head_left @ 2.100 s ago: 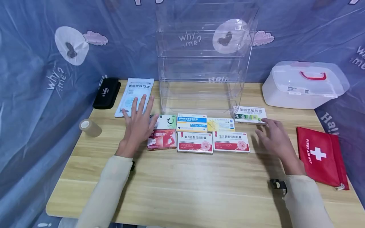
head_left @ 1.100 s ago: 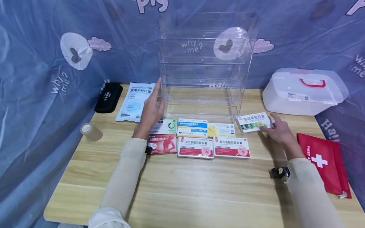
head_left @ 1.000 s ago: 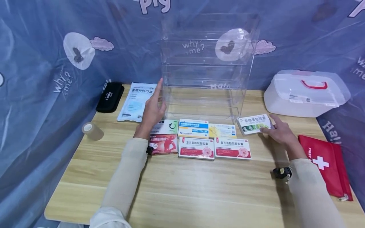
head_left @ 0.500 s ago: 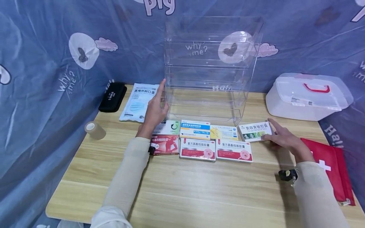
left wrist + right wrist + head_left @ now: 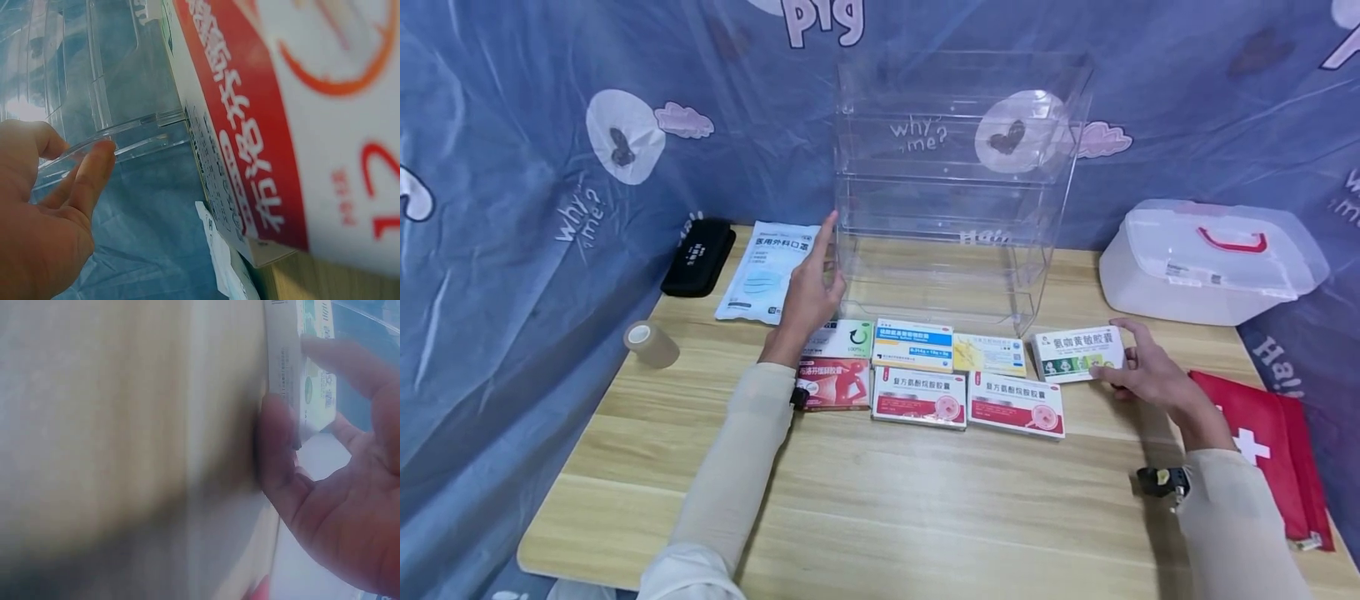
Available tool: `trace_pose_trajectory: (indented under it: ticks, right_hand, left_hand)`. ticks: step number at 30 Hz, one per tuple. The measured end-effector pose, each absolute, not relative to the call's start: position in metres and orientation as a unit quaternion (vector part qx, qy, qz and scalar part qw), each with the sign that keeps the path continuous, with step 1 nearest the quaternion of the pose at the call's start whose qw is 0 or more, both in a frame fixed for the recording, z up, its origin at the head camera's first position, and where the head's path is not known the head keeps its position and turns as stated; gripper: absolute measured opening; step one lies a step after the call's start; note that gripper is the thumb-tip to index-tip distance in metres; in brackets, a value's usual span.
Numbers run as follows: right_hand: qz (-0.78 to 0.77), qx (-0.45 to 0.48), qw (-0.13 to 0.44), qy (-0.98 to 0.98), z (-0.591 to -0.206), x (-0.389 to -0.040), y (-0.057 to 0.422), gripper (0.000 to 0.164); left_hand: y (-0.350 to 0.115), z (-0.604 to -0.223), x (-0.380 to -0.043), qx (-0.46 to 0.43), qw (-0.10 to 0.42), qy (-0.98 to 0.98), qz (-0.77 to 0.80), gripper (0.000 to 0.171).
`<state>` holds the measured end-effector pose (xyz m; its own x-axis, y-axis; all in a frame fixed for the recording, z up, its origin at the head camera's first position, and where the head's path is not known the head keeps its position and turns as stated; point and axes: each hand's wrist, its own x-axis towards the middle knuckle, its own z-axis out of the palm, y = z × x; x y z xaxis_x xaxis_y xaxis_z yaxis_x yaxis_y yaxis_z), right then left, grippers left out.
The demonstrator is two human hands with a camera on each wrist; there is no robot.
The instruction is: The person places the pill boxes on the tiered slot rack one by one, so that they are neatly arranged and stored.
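Note:
My left hand (image 5: 808, 292) is at the left side of a clear plastic display rack (image 5: 947, 312), which has several tiers. In the left wrist view, fingers and thumb pinch the edge of a clear panel (image 5: 147, 124) of it. My right hand (image 5: 1157, 379) holds the right end of a white and green medicine box (image 5: 1075, 343), thumb on the near side; the right wrist view shows this grip on the box (image 5: 286, 369). To its left lie two white and red medicine boxes (image 5: 1017, 400), a yellow one (image 5: 988, 354), a blue and white one (image 5: 913, 342), a green and white one (image 5: 842, 337) and a red one (image 5: 835, 383).
A mask packet (image 5: 763, 275) and a black case (image 5: 698, 257) lie at the back left, with a tan tape roll (image 5: 652, 344) nearer. A white lidded box (image 5: 1210, 262) stands back right; a red first aid pouch (image 5: 1262, 450) lies under the right forearm.
My left hand has gone from over the mask packet to the rack's left side. My right hand has taken the white and green box and drawn it away from the rack, nearer the front.

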<state>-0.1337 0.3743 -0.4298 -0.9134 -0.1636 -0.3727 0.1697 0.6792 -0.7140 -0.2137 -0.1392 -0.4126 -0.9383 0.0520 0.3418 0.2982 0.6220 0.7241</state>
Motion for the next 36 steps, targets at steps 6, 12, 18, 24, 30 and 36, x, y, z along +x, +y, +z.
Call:
trace_pose_trajectory:
  ticks: [6,12,18,24,30,36]
  right_hand:
    - [-0.375,-0.001,0.187,0.908,-0.432,-0.127,0.376,0.102]
    - [-0.337,0.015,0.173,0.926,-0.433,-0.126,0.379,0.107]
    - [-0.324,0.029,0.141,0.935,-0.437,-0.121,0.378,0.105]
    - [-0.335,0.025,0.102,0.936,-0.440,-0.116,0.377,0.098]
    - [-0.370,0.031,0.092,0.924,-0.440,-0.114,0.375,0.091]
    - [-0.410,0.052,0.082,0.907,-0.440,-0.109,0.376,0.084]
  left_hand:
    - [-0.139,-0.413,-0.213,-0.093,0.140,-0.890,-0.424,0.103]
    - [-0.140,-0.414,-0.213,-0.092,0.139,-0.890,-0.424,0.105]
    - [-0.140,-0.413,-0.212,-0.093,0.139,-0.889,-0.426,0.102]
    - [-0.139,-0.411,-0.212,-0.099,0.143,-0.888,-0.425,0.099]
    - [-0.141,-0.410,-0.212,-0.103,0.154,-0.888,-0.421,0.100]
    - [-0.141,-0.413,-0.212,-0.100,0.149,-0.887,-0.425,0.103]
